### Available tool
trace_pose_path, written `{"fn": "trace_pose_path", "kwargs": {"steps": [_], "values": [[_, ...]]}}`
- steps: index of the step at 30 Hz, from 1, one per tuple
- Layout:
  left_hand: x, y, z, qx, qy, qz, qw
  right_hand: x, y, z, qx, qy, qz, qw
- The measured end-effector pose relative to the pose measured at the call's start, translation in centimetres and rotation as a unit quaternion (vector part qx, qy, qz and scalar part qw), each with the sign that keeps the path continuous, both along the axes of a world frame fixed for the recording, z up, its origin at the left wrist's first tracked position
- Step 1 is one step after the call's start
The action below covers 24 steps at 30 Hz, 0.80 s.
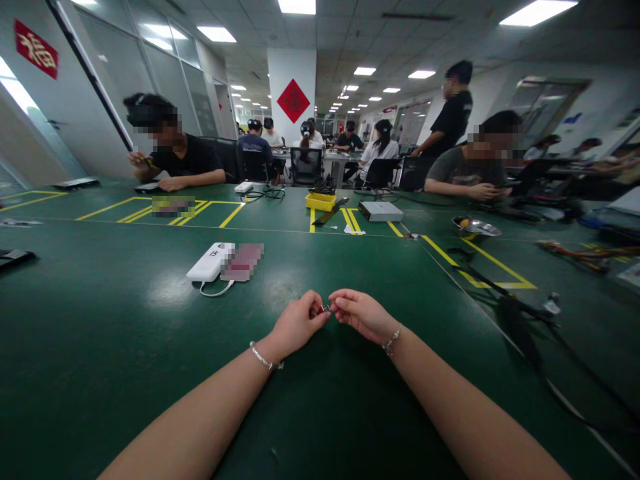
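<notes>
My left hand (296,325) is closed in a pinch above the green table. Between its thumb and fingers is a small red and silver-coloured piece (323,309), too small for me to name. Just to the right, my right hand (364,317) has its thumb and fingertips drawn together, close to the silver end of the piece. Whether those fingertips grip anything is hidden. A white power bank (211,262) lies ahead and to the left, with a short white cable (216,293) running to a blurred-out phone-like slab (243,261) beside it.
Farther off stand a yellow tray (321,201) and a grey metal box (381,212). A shiny metal dish (476,227) sits to the right, with black cables (515,320) trailing toward the near right edge. Two people sit across the table (125,360).
</notes>
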<state>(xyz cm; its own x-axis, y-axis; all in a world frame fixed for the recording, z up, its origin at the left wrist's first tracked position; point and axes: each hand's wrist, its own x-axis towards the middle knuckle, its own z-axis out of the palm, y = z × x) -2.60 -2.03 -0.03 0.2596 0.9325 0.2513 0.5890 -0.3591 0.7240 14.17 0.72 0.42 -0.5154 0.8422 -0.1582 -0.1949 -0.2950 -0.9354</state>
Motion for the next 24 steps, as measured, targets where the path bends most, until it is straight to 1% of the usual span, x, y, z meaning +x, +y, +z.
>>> {"fn": "trace_pose_path", "kwargs": {"steps": [5,11,15,24], "values": [[-0.06,0.05,-0.03,0.002,-0.020,0.006,1.000,-0.04,-0.09,0.04,0.005,-0.003,-0.003,1.000],[-0.07,0.05,0.05,0.000,-0.034,0.009,0.999,0.14,-0.18,0.03,-0.024,0.019,0.039,0.999],[-0.19,0.16,-0.12,0.007,-0.030,0.013,0.999,0.31,-0.04,-0.12,-0.026,0.016,0.060,0.998],[-0.11,0.30,-0.21,0.033,-0.020,0.027,0.999,0.30,-0.01,-0.54,-0.014,0.022,0.060,0.998]]}}
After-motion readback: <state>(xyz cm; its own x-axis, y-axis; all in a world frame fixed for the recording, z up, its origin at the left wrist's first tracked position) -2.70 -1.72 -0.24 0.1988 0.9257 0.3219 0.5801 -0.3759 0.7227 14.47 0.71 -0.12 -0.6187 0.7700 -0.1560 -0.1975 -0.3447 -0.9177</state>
